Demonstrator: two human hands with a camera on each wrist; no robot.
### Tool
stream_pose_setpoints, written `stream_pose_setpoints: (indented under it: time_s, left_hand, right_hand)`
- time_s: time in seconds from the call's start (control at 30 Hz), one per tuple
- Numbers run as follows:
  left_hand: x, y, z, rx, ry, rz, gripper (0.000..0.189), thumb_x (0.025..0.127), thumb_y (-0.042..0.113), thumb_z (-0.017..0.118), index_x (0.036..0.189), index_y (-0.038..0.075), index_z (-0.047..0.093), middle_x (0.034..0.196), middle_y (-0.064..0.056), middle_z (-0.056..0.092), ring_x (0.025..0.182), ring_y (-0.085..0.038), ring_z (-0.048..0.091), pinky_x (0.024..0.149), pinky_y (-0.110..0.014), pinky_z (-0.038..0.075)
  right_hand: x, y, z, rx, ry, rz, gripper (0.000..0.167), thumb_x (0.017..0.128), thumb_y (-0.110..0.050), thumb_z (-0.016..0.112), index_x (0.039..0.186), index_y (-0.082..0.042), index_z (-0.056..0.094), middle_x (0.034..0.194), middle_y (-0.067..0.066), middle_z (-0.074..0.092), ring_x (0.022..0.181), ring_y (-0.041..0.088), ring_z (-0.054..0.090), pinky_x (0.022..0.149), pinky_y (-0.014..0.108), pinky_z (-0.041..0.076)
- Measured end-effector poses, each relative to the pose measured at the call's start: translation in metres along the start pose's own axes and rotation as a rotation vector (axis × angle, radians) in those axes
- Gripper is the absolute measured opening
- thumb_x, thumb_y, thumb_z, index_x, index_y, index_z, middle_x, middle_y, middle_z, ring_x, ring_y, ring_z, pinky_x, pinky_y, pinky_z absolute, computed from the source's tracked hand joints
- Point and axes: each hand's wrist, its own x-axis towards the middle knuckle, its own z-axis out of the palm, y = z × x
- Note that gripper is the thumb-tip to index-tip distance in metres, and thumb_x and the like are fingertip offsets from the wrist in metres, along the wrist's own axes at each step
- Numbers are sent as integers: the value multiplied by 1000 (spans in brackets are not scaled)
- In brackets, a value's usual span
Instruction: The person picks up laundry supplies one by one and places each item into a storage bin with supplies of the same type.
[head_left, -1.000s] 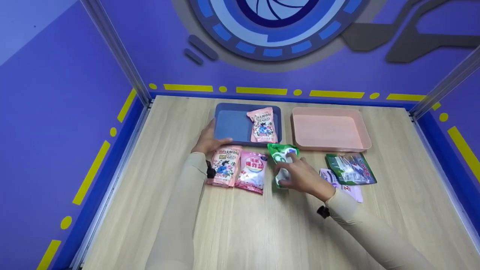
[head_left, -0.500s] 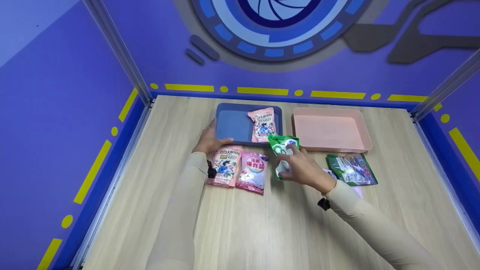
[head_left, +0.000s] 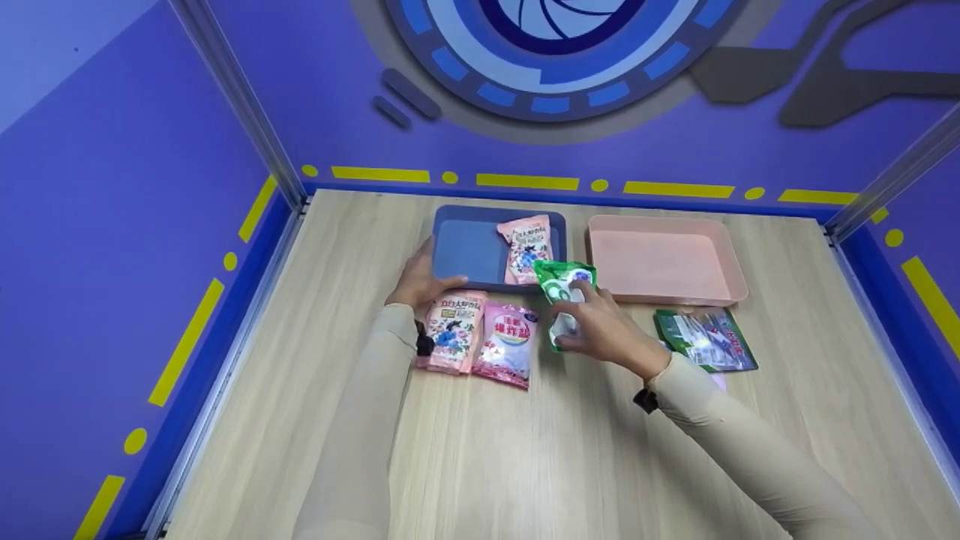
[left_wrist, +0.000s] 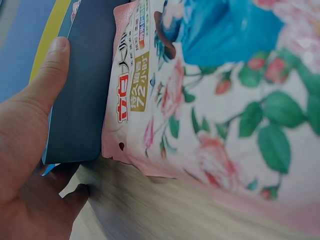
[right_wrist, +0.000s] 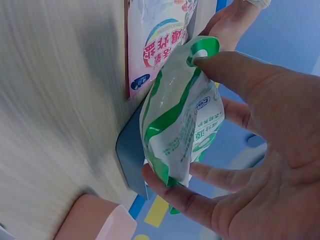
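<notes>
My left hand point(head_left: 421, 279) holds the front left corner of a blue tray point(head_left: 469, 251), its thumb along the front wall point(left_wrist: 82, 90). A pink floral detergent pouch point(head_left: 529, 247) lies in the tray's right part. My right hand point(head_left: 609, 334) grips a green-and-white detergent pouch point(head_left: 559, 292), thumb on one edge and fingers on the other, as the right wrist view shows. The pouch is lifted off the table, its top overlapping the tray's front right corner in the head view. Before the tray lie another floral pouch point(head_left: 454, 334) and a pink-and-white bag point(head_left: 506, 345).
A pink tray point(head_left: 664, 262) stands to the right of the blue one. In front of it lies a dark green packet point(head_left: 709, 341), partly over a lilac packet point(head_left: 718, 380). Blue-purple panels point(head_left: 112, 262) wall the table at the back and sides.
My right hand has raised the green-and-white pouch from the table and moved it away from me toward the blue tray. The left hand has stayed at the tray's corner.
</notes>
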Motion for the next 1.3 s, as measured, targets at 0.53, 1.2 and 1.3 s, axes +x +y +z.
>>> stream_pose_setpoints:
  time_s: [0.53,1.2,1.3]
  left_hand:
    - [0,-2,0,-4,-8,-15,117,83,43,86,167,19,8,169,-15,20,154,-36,22,124,-51,23]
    - [2,-2,0,7,-3,41,117,83,41,86,167,17,9,168,-14,23,152,-37,26,122,-52,26]
    - [2,-2,0,14,-3,48,117,83,41,86,167,17,8,168,-15,24,152,-37,26,123,-52,26]
  right_hand:
    - [7,4,-1,-37,28,-58,35,83,-30,88,115,-23,76,140,23,51,114,45,56,86,57,56]
    - [23,4,-2,-65,32,-44,39,83,-31,87,120,-23,76,145,23,47,107,43,56,76,49,59]
    - [26,4,-2,-58,43,-64,35,84,-31,87,116,-25,76,144,23,47,108,41,56,76,47,57]
